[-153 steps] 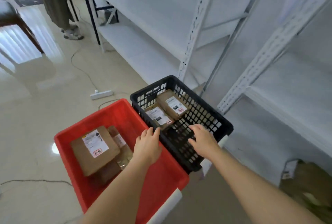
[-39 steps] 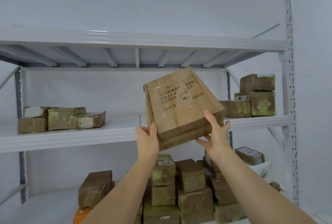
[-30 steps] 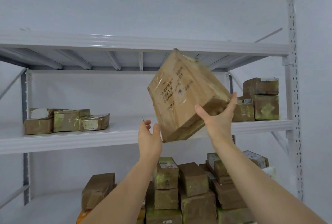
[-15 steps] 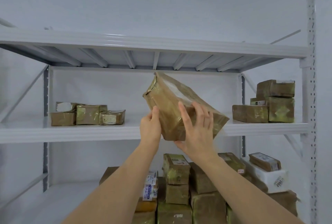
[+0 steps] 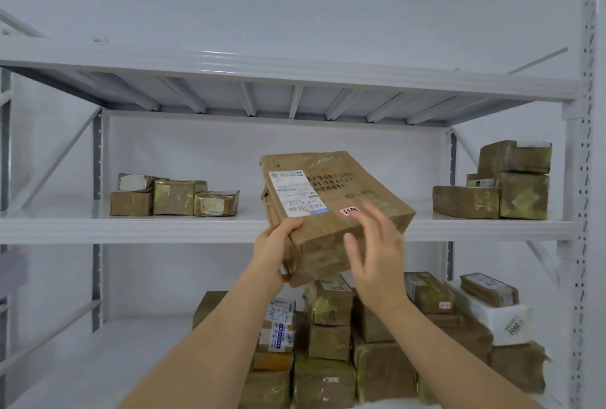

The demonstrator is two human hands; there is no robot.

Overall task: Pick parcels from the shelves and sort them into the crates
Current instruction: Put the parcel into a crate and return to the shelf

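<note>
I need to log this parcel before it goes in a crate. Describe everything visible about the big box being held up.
The held box is brown cardboard wrapped in glossy clear tape, worn and creased, tilted with its broad face toward the camera. That face carries a white shipping label, dark printed text and a small red-edged sticker. The left hand grips its lower left corner, thumb on the face. The right hand is spread in front of its lower right; contact is unclear. It sits in the air before the middle shelf.

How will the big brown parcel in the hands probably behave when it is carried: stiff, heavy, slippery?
The big brown parcel probably stays stiff: its edges look boxy, though dented. It seems fairly light for its size, since the left hand alone grips one corner while the right hand is open beside it. Its glossy tape wrap may be slippery.
</note>
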